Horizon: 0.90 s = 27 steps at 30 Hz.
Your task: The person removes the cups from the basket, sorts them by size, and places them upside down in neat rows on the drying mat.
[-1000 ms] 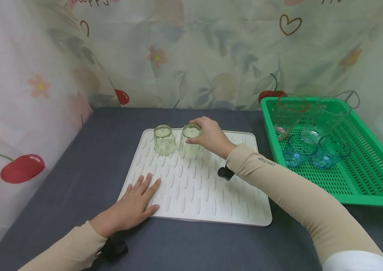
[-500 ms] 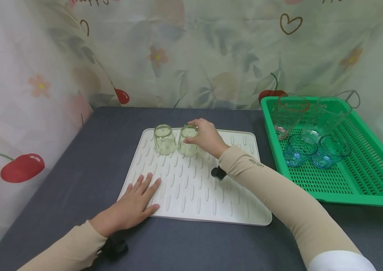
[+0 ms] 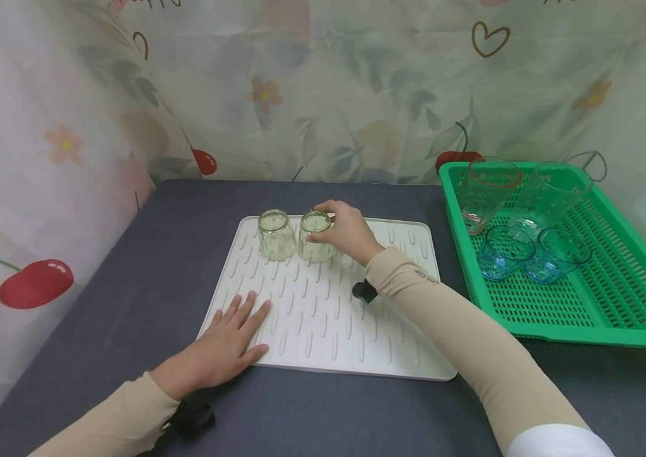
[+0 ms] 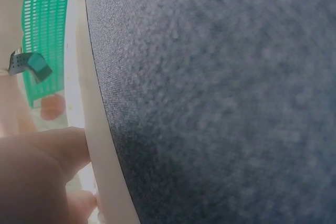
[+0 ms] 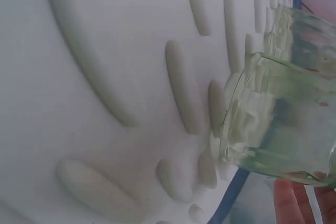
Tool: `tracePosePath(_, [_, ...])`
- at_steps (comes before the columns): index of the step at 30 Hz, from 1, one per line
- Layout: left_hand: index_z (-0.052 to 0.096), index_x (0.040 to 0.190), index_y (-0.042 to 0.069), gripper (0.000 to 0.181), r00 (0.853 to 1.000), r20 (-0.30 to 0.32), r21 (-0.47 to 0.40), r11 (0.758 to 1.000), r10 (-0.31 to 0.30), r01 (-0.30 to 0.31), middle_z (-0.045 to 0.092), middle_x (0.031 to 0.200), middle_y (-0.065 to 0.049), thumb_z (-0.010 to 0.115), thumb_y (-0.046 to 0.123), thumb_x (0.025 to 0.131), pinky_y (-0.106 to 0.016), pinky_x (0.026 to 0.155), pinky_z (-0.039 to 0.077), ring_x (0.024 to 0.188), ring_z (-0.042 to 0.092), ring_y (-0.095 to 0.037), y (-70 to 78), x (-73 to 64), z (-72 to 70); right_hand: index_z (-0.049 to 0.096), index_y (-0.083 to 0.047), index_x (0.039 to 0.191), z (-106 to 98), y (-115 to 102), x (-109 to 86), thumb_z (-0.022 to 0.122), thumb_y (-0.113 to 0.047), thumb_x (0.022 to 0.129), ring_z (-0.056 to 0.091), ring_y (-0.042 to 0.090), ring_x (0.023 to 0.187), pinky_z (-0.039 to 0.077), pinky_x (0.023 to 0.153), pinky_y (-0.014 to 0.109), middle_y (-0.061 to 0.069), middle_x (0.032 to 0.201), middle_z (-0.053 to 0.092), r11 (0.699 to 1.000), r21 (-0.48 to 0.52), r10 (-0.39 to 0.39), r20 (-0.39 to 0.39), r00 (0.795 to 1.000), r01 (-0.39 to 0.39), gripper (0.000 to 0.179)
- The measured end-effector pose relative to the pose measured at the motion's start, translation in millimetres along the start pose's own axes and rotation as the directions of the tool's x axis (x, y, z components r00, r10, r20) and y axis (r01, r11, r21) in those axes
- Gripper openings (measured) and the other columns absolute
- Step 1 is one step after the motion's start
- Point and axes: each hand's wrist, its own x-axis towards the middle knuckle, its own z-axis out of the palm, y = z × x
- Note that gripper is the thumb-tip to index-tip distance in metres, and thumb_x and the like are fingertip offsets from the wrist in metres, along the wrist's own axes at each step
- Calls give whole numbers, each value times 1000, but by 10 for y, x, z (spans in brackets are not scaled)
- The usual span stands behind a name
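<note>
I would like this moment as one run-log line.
right hand: holds greenish glass; left hand: rests on white mat, fingers spread; second glass: upside down on mat; green basket: right of mat

Pale sheets (image 3: 203, 82) printed with red cherries (image 3: 35, 284), orange flowers (image 3: 265, 94) and grey-green leaves (image 3: 123, 77) hang behind and beside a dark, cloth-textured table (image 3: 346, 412) in soft light, the side panels brighter than the back.

Tbl (image 3: 329, 419) w/ mat (image 3: 314, 333), grn bskt (image 3: 603, 334)
</note>
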Motion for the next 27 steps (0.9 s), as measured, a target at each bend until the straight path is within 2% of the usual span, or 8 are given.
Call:
tracePosePath(6, [22,155,11,69,1000,11,-8,1000,-5,5,9,160,-22,51,40,99,-68,110,14,147,5,-45,5,-5,-6,55,-22,132,38,49,30,83,-31,77,56,22,117,50,91,39,0,136,54,998,63,26,14,1000,-27,62])
tracePosePath(14, [21,155,12,70,1000,16,-6,1000,-10,10,9,161,-22,50,41,99,-68,111,13,147,4,-44,18,1,-12,55,-22,127,50,84,45,85,-30,75,55,25,118,49,91,41,3,134,55,998,60,14,1,1000,-14,61])
tracePosePath(23, [21,155,11,70,1000,26,-6,1000,-12,13,8,161,-22,50,40,99,-68,111,13,147,4,-45,21,4,-15,51,-23,128,41,97,25,84,-30,75,52,28,122,45,96,46,5,135,52,997,72,13,33,999,-15,63])
tracePosePath(27, [22,155,11,69,1000,26,-4,1000,-12,12,9,160,-22,51,40,99,-68,110,14,147,4,-45,21,1,-22,50,-24,128,44,106,32,84,-30,75,52,28,121,46,95,46,6,136,52,996,82,13,38,999,-16,63])
